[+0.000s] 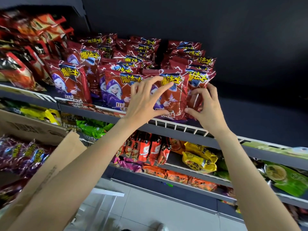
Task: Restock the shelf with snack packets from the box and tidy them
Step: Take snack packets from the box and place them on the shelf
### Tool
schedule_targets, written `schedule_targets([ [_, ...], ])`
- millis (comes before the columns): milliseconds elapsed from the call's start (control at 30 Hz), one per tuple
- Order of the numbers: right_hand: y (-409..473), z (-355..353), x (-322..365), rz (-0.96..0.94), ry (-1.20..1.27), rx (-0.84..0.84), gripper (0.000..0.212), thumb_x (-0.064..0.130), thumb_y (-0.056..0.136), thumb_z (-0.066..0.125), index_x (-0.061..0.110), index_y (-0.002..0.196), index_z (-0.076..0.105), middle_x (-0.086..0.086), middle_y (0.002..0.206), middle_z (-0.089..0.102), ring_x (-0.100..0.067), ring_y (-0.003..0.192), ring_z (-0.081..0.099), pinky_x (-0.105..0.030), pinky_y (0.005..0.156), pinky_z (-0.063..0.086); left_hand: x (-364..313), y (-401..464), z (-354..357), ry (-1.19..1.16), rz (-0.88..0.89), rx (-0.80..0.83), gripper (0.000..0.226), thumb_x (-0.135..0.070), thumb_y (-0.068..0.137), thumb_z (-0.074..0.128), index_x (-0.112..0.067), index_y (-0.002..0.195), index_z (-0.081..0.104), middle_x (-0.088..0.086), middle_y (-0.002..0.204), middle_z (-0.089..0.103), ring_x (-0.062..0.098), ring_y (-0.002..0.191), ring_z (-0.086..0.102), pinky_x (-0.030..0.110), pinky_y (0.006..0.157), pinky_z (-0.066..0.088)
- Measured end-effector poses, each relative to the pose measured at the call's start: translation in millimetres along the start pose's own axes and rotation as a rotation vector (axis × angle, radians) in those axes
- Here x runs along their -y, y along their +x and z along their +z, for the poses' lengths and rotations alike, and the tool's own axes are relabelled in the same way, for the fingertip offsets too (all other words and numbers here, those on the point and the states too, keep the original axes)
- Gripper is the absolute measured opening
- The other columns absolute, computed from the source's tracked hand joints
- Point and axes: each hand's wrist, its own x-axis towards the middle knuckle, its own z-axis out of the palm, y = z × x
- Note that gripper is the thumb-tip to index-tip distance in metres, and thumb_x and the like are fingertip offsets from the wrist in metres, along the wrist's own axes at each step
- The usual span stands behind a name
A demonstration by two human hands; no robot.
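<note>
While both hands work the top shelf point(183, 126) | left hand point(143, 100) spread-fingered, pressing front red packet point(173, 97) | right hand point(206, 107) pinching neighbouring packet point(200, 79) | step: tidying row | next, judged: square fronts, fetch more from box point(41, 130).

Your left hand point(144, 99) covers the front packet point(173, 95)'s printed figure. The cardboard box point(38, 130) runs past the left edge, and the far-left packets point(21, 47) are blurred.
</note>
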Motion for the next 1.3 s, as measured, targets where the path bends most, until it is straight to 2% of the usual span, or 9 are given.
schedule_targets([
  [133,-18.3,-2.0,-5.7,-0.023,-0.024,0.025,0.043,0.014,0.079,0.075,0.019,0.116,0.055,0.003,0.143,0.032,-0.016,0.096,0.058,-0.032,0.080,0.055,2.0,-11.2,0.4,-0.057,0.092,0.044,0.071,-0.064,0.078,0.055,-0.027,0.137,0.045,0.003,0.136,0.046,0.020,0.120,0.041,0.039,0.096,0.025],
  [300,-31.2,-7.5,1.1,-0.022,-0.058,0.078,0.039,0.030,0.088,0.064,0.021,0.124,0.053,0.001,0.148,0.031,-0.003,0.119,0.041,-0.027,0.091,0.044,1.3,-28.5,-7.0,-0.219,0.119,-0.037,0.037,-0.039,0.091,0.056,-0.016,0.118,0.064,0.004,0.119,0.061,0.020,0.110,0.052,0.034,0.093,0.035],
  [433,-41.8,-21.7,22.2,-0.014,-0.064,-0.295,0.028,0.025,0.093,0.059,0.013,0.118,0.058,-0.009,0.145,0.037,-0.014,0.133,0.035,-0.016,0.099,0.027,3.9,-32.5,-23.1,-0.315,0.060,-0.159,0.024,-0.023,0.091,0.058,-0.010,0.109,0.068,0.005,0.108,0.065,0.019,0.100,0.056,0.030,0.084,0.043],
  [533,-50.5,-13.2,52.2,-0.230,-0.050,-0.455,0.018,0.014,0.094,0.056,0.003,0.106,0.062,-0.013,0.121,0.056,-0.019,0.114,0.049,-0.013,0.096,0.031,6.6,-43.2,-39.1,-0.361,-0.042,-0.227,0.020,-0.021,0.091,0.057,-0.009,0.104,0.069,0.001,0.092,0.069,0.016,0.088,0.061,0.028,0.081,0.044],
  [633,-50.7,16.4,82.9,-0.422,0.026,-0.310,0.017,0.013,0.094,0.053,0.001,0.101,0.064,-0.009,0.099,0.065,-0.020,0.094,0.059,-0.020,0.084,0.043,18.0,-69.9,-64.1,-0.365,-0.188,-0.195,0.020,-0.025,0.091,0.056,-0.013,0.099,0.070,-0.006,0.077,0.070,0.007,0.073,0.062,0.023,0.074,0.045],
  [800,-46.9,83.7,142.8,-0.554,0.071,0.166,0.024,0.031,0.095,0.047,0.017,0.101,0.065,0.008,0.079,0.067,-0.010,0.067,0.063,-0.033,0.055,0.053,54.7,-149.5,-131.4,-0.334,-0.563,0.177,0.029,-0.050,0.082,0.046,-0.034,0.094,0.067,-0.019,0.068,0.064,-0.002,0.069,0.059,0.009,0.056,0.041],
  [967,-44.5,168.9,225.4,-0.709,0.008,0.728,0.022,0.038,0.095,0.050,0.028,0.109,0.062,0.011,0.096,0.067,-0.012,0.089,0.062,-0.035,0.070,0.050,113.5,-264.6,-207.6,-0.289,-0.828,0.266,0.028,-0.053,0.078,0.047,-0.042,0.096,0.064,-0.026,0.078,0.063,-0.010,0.067,0.057,0.012,0.063,0.043],
  [1133,-49.2,283.4,302.6,-0.783,0.249,0.922,0.020,0.026,0.092,0.059,0.020,0.110,0.063,0.004,0.105,0.067,-0.012,0.095,0.061,-0.033,0.083,0.049,164.9,-388.7,-252.0,-0.244,-0.989,0.199,0.019,-0.023,0.086,0.062,-0.022,0.104,0.066,-0.037,0.095,0.059,-0.008,0.085,0.058,0.011,0.075,0.045],
  [1300,-63.3,400.8,359.3,-0.845,0.221,1.030,0.028,0.021,0.090,0.063,0.016,0.117,0.060,0.001,0.111,0.064,-0.014,0.105,0.059,-0.034,0.091,0.047,219.8,-492.0,-254.3,0.028,-1.211,0.279,0.030,-0.013,0.082,0.066,-0.020,0.111,0.065,-0.006,0.097,0.065,0.021,0.092,0.060,0.035,0.078,0.049],
])
